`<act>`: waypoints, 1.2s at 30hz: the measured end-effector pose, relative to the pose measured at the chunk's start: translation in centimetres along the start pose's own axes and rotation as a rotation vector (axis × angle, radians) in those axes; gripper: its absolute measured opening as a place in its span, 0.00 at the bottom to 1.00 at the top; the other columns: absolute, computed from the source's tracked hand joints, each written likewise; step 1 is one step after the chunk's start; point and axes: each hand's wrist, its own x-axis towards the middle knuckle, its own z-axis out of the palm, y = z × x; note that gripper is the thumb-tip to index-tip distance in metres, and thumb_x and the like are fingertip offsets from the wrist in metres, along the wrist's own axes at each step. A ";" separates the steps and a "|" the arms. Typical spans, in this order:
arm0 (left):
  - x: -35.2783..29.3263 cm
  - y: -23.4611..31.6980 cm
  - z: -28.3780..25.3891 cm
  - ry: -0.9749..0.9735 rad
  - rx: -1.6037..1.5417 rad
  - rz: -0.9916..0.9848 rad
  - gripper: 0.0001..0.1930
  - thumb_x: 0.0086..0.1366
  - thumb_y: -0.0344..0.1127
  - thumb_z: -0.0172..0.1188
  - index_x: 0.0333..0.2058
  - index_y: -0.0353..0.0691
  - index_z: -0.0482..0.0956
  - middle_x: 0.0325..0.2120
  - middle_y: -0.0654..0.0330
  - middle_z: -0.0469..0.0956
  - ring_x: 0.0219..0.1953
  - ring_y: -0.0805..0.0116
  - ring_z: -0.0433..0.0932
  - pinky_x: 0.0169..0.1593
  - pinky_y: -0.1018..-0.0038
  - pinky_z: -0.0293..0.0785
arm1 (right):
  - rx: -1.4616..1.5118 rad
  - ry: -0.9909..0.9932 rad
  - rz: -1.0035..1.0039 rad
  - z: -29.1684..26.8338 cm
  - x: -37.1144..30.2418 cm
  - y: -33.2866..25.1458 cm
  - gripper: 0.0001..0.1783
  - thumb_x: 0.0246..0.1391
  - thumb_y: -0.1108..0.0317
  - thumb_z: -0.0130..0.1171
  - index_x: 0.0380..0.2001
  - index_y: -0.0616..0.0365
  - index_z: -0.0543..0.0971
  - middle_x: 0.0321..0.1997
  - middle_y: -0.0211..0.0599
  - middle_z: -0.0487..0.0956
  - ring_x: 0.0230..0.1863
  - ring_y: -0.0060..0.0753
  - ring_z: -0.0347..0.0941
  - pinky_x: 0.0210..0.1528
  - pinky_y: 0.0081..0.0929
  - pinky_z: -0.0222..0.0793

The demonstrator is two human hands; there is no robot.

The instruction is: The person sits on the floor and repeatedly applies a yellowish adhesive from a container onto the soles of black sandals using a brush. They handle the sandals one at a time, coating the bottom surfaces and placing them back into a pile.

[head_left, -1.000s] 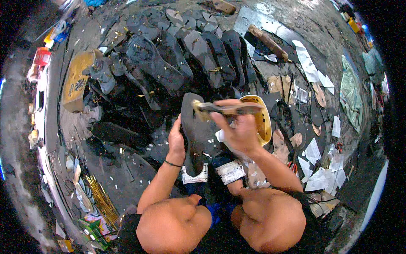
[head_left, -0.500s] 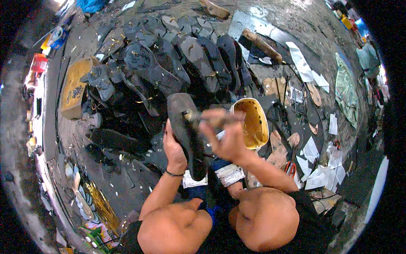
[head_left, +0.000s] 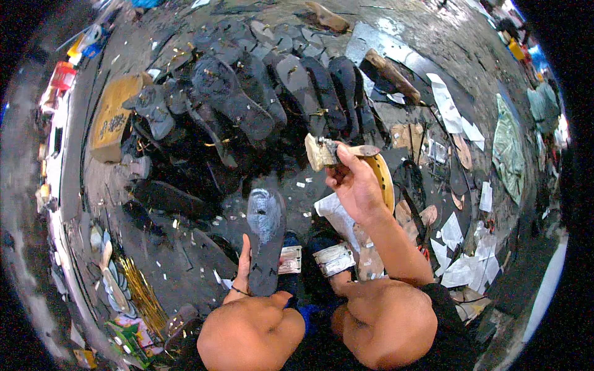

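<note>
My left hand (head_left: 242, 271) is closed on the edge of a dark shoe sole (head_left: 267, 232), held upright low in front of me. A wet, shiny whitish patch covers its upper part, and small holes show near its lower end. My right hand (head_left: 359, 188) grips a wide paintbrush (head_left: 322, 151) with pale, stiff bristles, its handle sticking out past my fingers to the right. The brush is apart from the sole, above and to its right. Partly hidden behind my right hand is a yellowish tub (head_left: 385, 176); its inside is mostly out of sight.
Beyond my hands lies a dense row of dark soles (head_left: 297, 86). A yellowish block-shaped container (head_left: 111, 120) stands left of them. Right are a wooden piece (head_left: 391, 75), paper scraps (head_left: 473, 263) and a green cloth (head_left: 509, 151). Thin golden sticks (head_left: 143, 287) lie lower left.
The brush has come off the sole and moved up and away, near the tub. My left hand has lowered the sole toward me, and its shiny coated face now shows.
</note>
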 end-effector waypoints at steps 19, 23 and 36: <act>9.6 5.0 7.1 -0.275 -0.021 0.324 0.38 0.65 0.71 0.47 0.50 0.38 0.75 0.43 0.57 0.80 0.39 0.65 0.80 0.46 0.72 0.78 | -0.747 -0.193 -0.535 4.5 -0.2 1.4 0.11 0.52 0.65 0.68 0.35 0.60 0.81 0.35 0.38 0.83 0.38 0.31 0.80 0.44 0.30 0.74; 8.5 6.7 7.3 -0.126 -0.139 0.379 0.36 0.64 0.72 0.45 0.44 0.41 0.78 0.32 0.60 0.82 0.28 0.63 0.81 0.33 0.68 0.81 | -0.920 -0.295 -0.653 4.2 -2.6 3.1 0.11 0.55 0.65 0.65 0.37 0.61 0.81 0.35 0.40 0.83 0.39 0.31 0.79 0.45 0.30 0.73; 8.7 6.3 5.5 -0.358 -0.188 0.162 0.44 0.61 0.73 0.49 0.55 0.34 0.71 0.44 0.49 0.80 0.43 0.56 0.82 0.49 0.59 0.79 | -0.985 -0.194 -0.528 4.4 -1.1 1.6 0.11 0.53 0.67 0.68 0.37 0.60 0.80 0.35 0.37 0.82 0.37 0.28 0.77 0.41 0.31 0.72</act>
